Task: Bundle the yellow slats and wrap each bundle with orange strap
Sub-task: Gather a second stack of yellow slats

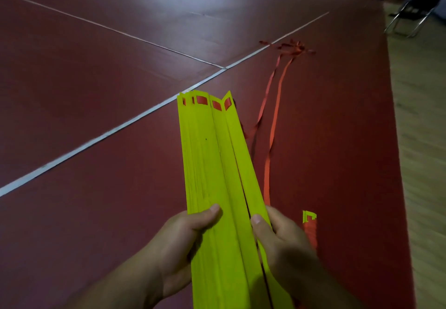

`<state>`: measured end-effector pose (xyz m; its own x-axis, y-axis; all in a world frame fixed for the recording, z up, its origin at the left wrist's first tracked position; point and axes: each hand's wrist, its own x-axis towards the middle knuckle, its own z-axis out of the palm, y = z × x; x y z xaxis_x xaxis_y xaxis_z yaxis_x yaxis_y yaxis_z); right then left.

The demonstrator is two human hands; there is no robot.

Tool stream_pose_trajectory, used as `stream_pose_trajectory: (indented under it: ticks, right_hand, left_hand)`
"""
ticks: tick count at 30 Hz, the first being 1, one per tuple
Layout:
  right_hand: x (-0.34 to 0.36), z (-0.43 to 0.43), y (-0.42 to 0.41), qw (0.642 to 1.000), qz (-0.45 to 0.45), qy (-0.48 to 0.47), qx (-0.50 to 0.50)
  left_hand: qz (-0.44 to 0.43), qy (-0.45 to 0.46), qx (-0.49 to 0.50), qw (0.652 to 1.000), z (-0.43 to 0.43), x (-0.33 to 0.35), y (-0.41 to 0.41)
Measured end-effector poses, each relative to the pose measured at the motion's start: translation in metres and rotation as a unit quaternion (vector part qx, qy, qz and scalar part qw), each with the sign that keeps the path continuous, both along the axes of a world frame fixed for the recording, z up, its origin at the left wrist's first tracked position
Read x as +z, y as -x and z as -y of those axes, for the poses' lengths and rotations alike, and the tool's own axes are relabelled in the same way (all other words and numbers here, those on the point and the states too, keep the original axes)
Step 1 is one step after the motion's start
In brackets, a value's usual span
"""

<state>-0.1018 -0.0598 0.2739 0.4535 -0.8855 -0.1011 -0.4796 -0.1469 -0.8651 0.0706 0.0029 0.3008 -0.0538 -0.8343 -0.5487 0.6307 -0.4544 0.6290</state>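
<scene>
Head view: both hands hold the slats above the red floor. The left hand curls round the thicker left stack, thumb pressed on top. The right hand grips the thinner right group, thumb on its top face. A narrow dark gap runs between the two groups. Their far ends, with rectangular cut-outs, point away over a white line. Two straps lie on the floor just right of the slats, trailing to a tangle farther off. A strap-wrapped yellow end shows beside the right hand. A chair stands at the upper right.
</scene>
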Motion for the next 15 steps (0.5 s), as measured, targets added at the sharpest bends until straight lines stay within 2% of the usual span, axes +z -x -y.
stream_pose_trajectory:
  ticks: [5,9,13,15]
  right_hand:
    - [-0.002,-0.003,-0.003,1.0,0.017,0.003,0.025]
    - [-0.003,-0.009,-0.007,0.999,-0.011,0.029,0.03]
    - [-0.009,-0.012,-0.007,0.996,-0.04,0.082,-0.008]
    - [-0.006,-0.012,-0.008,0.996,-0.012,0.08,-0.025]
  left_hand:
    - [-0.002,-0.014,0.028,1.0,0.001,0.0,0.0]
    - [0.028,-0.009,0.05,0.998,0.001,-0.001,0.002]
    - [0.03,-0.02,0.04,0.999,0.003,0.001,0.002]
    - [0.022,-0.024,0.042,0.999,0.005,0.001,-0.001]
